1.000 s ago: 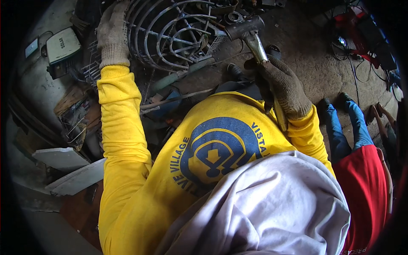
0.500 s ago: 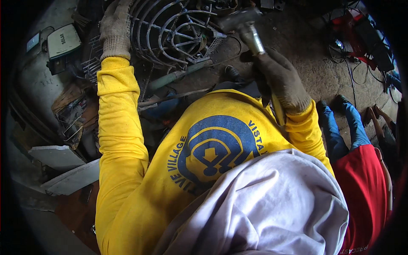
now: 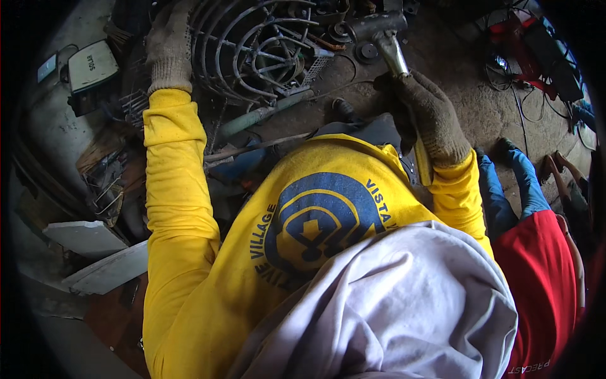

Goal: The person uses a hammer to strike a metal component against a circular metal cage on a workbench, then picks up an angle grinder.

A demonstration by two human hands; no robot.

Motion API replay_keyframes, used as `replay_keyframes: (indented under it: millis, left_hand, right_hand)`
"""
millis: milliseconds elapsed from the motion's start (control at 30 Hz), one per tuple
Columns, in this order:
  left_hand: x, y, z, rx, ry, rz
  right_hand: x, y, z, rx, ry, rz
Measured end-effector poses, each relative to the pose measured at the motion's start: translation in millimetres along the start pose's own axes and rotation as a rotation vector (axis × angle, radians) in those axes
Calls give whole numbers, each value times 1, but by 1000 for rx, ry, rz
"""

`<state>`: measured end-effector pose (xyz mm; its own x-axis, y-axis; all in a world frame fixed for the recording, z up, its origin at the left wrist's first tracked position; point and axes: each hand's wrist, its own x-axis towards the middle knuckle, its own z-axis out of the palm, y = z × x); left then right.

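Note:
My right hand (image 3: pixel 429 114), in a brown knit glove, is closed around a hammer (image 3: pixel 394 57). The dark head points up and away, and the yellowish handle end shows below my wrist. My left hand (image 3: pixel 169 54), also gloved, is at the left side of a round cage of curved metal rods (image 3: pixel 237 57). Its fingers run into the dark at the top edge, so their grip is hidden. Between the two hands, the hammer head is apart from the cage, to its right.
A green pipe (image 3: pixel 265 114) and a thin rod (image 3: pixel 259 144) lie below the cage. A boxy lamp (image 3: pixel 91 66) stands at left, above white panels (image 3: pixel 104 268). Red equipment with cables (image 3: pixel 517 50) is at far right. A person in a red shirt (image 3: pixel 536 278) is close on my right.
My right hand and the hammer have shifted slightly right and down, and the hammer head has turned more level. My left hand stays at the cage's side.

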<state>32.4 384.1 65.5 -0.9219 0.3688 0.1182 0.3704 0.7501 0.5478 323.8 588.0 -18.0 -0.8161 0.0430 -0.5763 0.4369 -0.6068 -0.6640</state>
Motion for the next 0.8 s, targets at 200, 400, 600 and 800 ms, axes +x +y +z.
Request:
replay_keyframes:
  millis: [200,400,600,800]
  left_hand:
    - [4,-13,4,36,28,-36]
    - [17,-36,0,0,21,-51]
    - [35,-59,-1,154,11,-77]
    - [43,-71,0,217,16,-115]
  right_hand:
    - [2,13,1,46,105,5]
    - [6,28,-6,74,111,64]
    - [8,39,-22,-17,134,120]
    - [8,28,-25,-87,88,40]
